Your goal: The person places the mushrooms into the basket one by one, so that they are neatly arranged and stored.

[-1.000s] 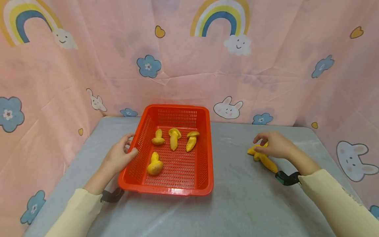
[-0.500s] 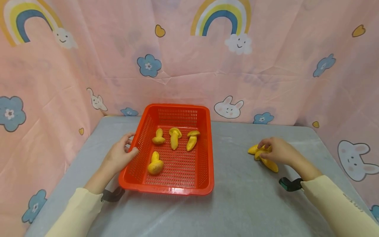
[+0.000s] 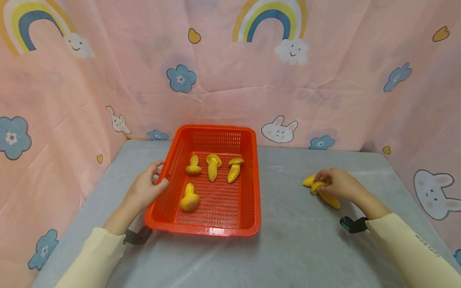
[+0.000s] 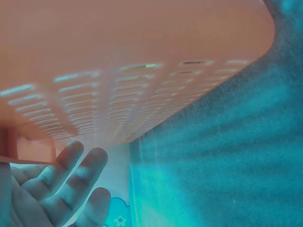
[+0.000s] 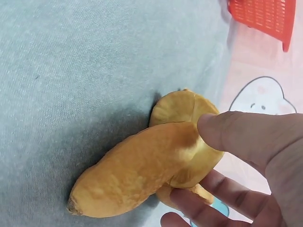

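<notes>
A red plastic basket [image 3: 203,232] with slotted walls stands on the table, with several yellow mushrooms inside, among them one mushroom [image 3: 189,198] near its front left. My left hand [image 3: 144,188] holds the basket's left rim, thumb over the edge; the left wrist view shows its fingers [image 4: 78,182] beside the outer wall. To the right of the basket, my right hand [image 3: 337,184] pinches a yellow mushroom [image 5: 135,170] lying on the table, thumb on the near side and fingers behind. Another yellow mushroom [image 3: 309,181] lies against it, partly hidden by the hand.
The grey-blue table [image 3: 288,240] carries all of these things. A pink printed cloth [image 3: 223,100] hangs behind it and along both sides. Dark camera mounts [image 3: 353,225] stick out below the wrists.
My right hand has come down and slightly right onto the mushroom, its thumb and fingers closing around it. The left hand and the basket stay in place.
</notes>
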